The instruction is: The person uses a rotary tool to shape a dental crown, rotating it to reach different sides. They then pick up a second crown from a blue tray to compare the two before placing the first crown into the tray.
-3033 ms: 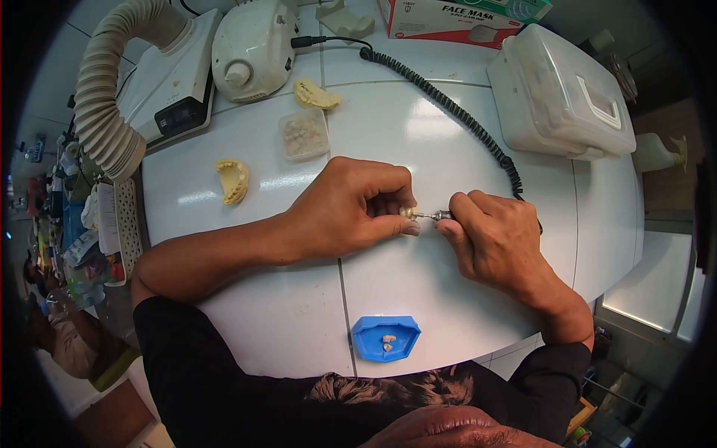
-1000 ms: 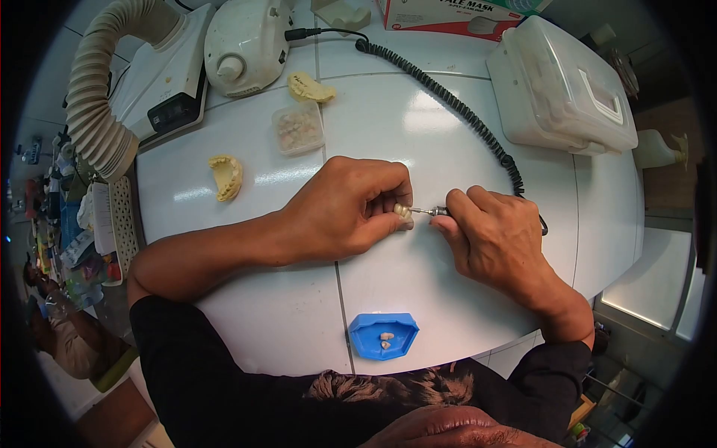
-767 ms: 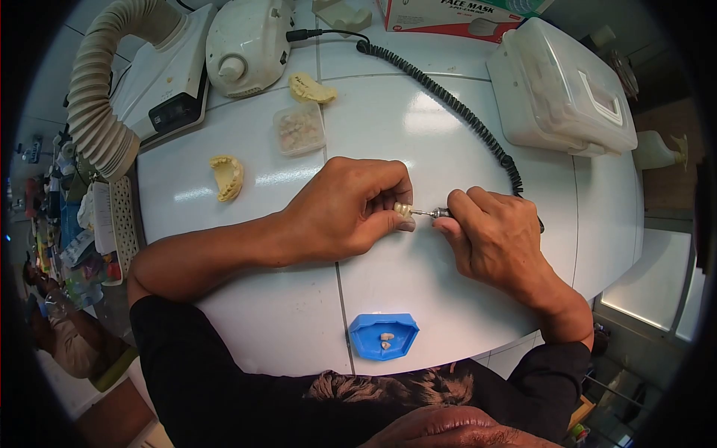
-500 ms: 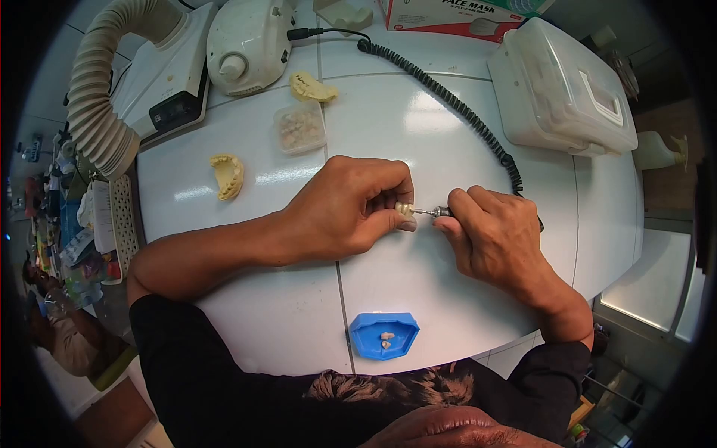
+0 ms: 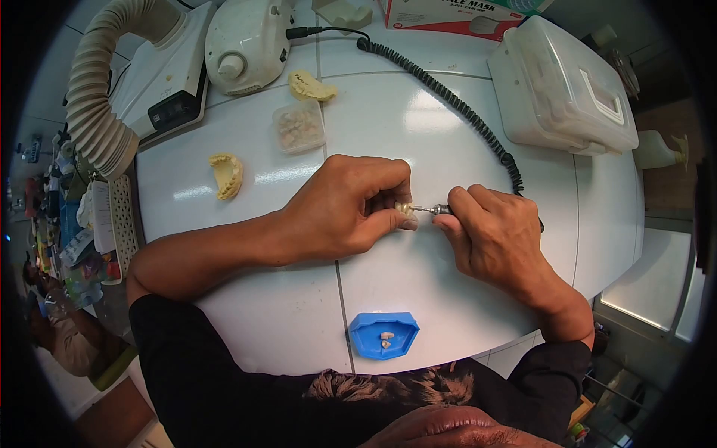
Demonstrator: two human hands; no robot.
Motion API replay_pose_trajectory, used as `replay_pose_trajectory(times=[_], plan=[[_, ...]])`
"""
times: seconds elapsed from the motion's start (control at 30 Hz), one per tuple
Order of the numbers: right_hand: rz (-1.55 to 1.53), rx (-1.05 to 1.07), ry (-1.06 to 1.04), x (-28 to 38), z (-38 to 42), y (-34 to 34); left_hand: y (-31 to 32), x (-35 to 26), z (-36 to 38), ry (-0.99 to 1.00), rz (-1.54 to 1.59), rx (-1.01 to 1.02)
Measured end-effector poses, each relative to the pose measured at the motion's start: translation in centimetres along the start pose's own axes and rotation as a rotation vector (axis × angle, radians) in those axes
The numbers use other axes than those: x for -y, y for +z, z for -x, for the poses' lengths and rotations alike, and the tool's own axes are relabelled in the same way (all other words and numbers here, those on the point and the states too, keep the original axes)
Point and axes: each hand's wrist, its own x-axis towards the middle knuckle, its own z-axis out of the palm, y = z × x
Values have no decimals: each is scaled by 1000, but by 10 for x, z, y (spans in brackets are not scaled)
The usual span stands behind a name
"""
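Between the thumb and fingers of my left hand [image 5: 351, 205] is a small cream-coloured dental piece [image 5: 404, 209], partly hidden by the fingertips. My right hand [image 5: 493, 231] is closed around a rotary handpiece [image 5: 442, 210], whose thin metal bit points left and meets the piece. From the handpiece, a black coiled cord [image 5: 455, 101] runs up to the white control unit [image 5: 246, 48]. Below my hands a blue tray [image 5: 364, 343] holds a few small tooth-coloured pieces [image 5: 386, 340].
A yellowish dental cast [image 5: 226, 177] lies at the left, another cast [image 5: 311, 86] farther back beside a clear box [image 5: 299, 127] of small pieces. A ribbed hose [image 5: 97, 97] arches at the back left. A white case [image 5: 560, 89] stands at the back right. Another person [image 5: 75, 332] sits at far left.
Both hands keep almost the same place and hold. The bit and the dental piece have shifted only very slightly.
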Motion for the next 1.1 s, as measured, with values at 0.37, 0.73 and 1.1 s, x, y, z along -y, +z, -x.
replay_pose_trajectory(times=[0.37, 0.73, 1.1], plan=[[-13, -5, -2, -2, 0, 1, 1, 1, -1, -20, 34, -9], [-22, 0, -1, -2, 0, -1, -1, 0, -1, -30, 44, -9], [-30, 2, 34, 0, 0, -1, 0, 1, -1, -7, 35, -20]])
